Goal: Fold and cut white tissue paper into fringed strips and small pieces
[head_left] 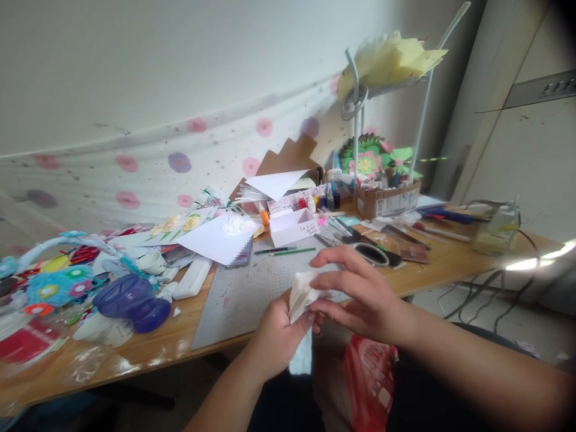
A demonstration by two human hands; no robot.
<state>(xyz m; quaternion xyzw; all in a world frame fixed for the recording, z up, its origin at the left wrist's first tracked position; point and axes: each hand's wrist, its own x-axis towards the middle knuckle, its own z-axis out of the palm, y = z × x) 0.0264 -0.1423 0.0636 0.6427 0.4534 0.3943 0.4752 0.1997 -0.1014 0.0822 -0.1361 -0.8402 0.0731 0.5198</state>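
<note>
A folded white tissue [300, 294] is held up in front of the table's near edge, with a lower part [301, 355] hanging beneath my hands. My left hand [279, 333] grips it from the left, thumb pressed across its lower side. From the right, my right hand [360, 294] has its fingers curved onto the tissue's upper edge, one finger raised off it. Just beyond my hands lies a grey cutting mat [238, 312]. Dark and green pencils [292, 252] rest on the mat, and a roll of tape [371, 254] lies behind my right hand.
At left stand a purple cup-shaped holder [135, 300] and a blue flower-decorated basket [58, 288]. White paper [211, 240] carries a white heap. Behind are a small white box [292, 227], paint bottles [330, 197] and a cardboard box [389, 201]. A red bag [369, 384] hangs below.
</note>
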